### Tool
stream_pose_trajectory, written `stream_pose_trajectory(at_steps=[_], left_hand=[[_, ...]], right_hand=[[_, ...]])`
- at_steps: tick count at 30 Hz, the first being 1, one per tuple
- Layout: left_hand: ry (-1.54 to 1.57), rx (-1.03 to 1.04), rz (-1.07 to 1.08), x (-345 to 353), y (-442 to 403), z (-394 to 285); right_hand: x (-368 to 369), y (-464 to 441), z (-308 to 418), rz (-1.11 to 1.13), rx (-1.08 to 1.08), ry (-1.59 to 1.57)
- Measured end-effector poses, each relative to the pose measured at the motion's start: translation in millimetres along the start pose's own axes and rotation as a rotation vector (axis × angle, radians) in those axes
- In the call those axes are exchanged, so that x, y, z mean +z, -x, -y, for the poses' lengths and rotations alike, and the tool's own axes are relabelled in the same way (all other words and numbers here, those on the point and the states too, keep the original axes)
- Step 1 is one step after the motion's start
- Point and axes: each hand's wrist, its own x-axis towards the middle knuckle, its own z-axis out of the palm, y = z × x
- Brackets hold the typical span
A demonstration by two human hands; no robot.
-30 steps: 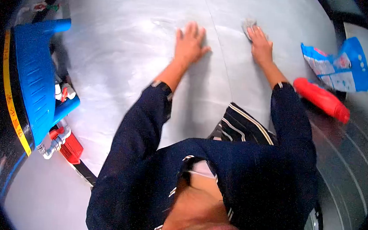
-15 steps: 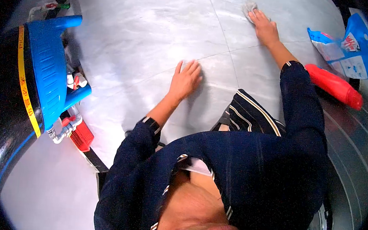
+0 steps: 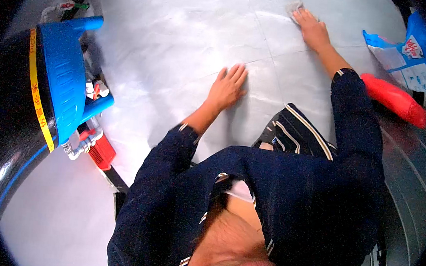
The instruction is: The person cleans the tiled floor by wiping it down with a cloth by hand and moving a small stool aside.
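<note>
My right hand [image 3: 315, 32] reaches far out over the grey tiled floor [image 3: 181, 25]. Under its fingertips is a small greyish crumpled wad [image 3: 294, 8], pressed against the tile; whether it is wire wool or cloth I cannot tell. Nearer to me, my left hand [image 3: 228, 87] rests on the floor with its palm down and fingers stretched out, holding nothing. A thin tile joint runs close by its fingertips.
To the right lie a blue and white printed bag [image 3: 418, 74] and a red bottle-shaped object [image 3: 394, 100], beside a dark curved surface. On the left stand a large black tank with a blue top [image 3: 62, 76], pipe fittings [image 3: 79, 147] and a red basket [image 3: 103, 153].
The whole view has shifted slightly, so most things sit a little further right. My left hand has slid slightly forward. My right hand still presses the wad at nearly the same spot.
</note>
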Motion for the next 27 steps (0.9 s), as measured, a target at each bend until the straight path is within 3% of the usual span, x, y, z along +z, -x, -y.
stream_pose_trajectory(at_steps=[4, 7, 10, 11, 13, 21, 22, 25, 27], left_hand=[[0.082, -0.101, 0.047, 15.1, 68.6, 6.5], [0.356, -0.127, -0.047, 14.1, 66.6, 12.0], [1.271, -0.517, -0.211, 21.2, 55.7, 36.0], [1.341, -0.527, -0.398, 20.1, 53.8, 42.0], [1.391, -0.577, -0.481, 16.6, 56.1, 53.6], [1.400, -0.723, -0.340, 51.9, 56.5, 36.7], [1.317, -0.643, -0.374, 77.8, 54.9, 41.7], [0.733, -0.474, -0.388, 36.9, 38.9, 14.7], [0.611, -0.342, -0.528, 24.4, 27.0, -4.8]], right_hand=[[-3.9, 2.0, -29.4, -0.059, -0.010, 0.059], [-6.9, 3.9, -36.5, -0.017, 0.020, 0.077], [-14.0, 5.0, -37.4, 0.019, 0.053, 0.067], [-13.8, 5.3, -38.4, 0.024, 0.061, 0.057], [-10.3, 9.6, -46.8, 0.025, 0.075, 0.052], [-4.3, 29.0, -73.3, 0.098, 0.102, 0.079], [-5.8, 30.5, -71.8, 0.114, 0.104, 0.074], [5.6, 34.6, -75.8, 0.084, 0.103, 0.075], [7.2, 34.8, -75.8, 0.097, 0.117, 0.074]])
